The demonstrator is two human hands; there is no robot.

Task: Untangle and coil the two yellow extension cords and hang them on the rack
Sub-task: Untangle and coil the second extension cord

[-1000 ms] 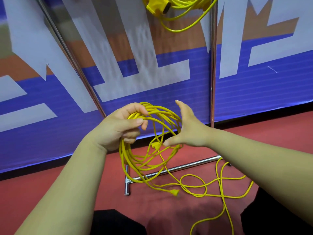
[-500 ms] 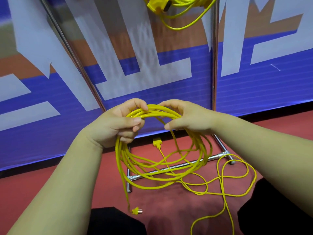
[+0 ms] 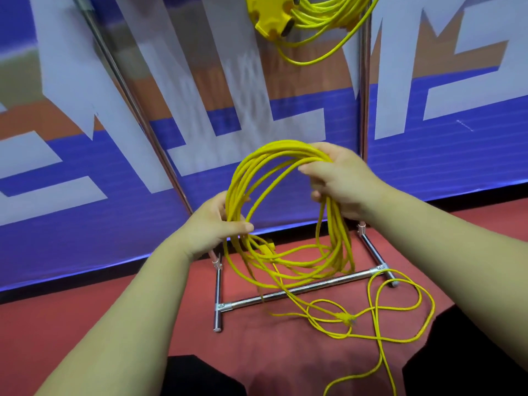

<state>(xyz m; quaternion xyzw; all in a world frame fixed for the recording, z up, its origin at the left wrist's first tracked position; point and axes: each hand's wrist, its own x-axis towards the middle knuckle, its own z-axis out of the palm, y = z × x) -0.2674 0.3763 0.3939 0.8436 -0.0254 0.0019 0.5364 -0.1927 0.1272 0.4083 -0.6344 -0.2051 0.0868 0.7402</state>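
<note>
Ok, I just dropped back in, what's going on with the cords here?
A person is coiling a yellow extension cord in front of the rack. The left hand grips the coil's left side and the right hand grips its upper right. The cord's plug and loose loops lie on the red floor, not yet wound in. A second cord hangs coiled at the top of the rack.

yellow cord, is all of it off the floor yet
No, below the coil in the left hand and right hand, loose loops and a plug lie on the red floor.
</note>
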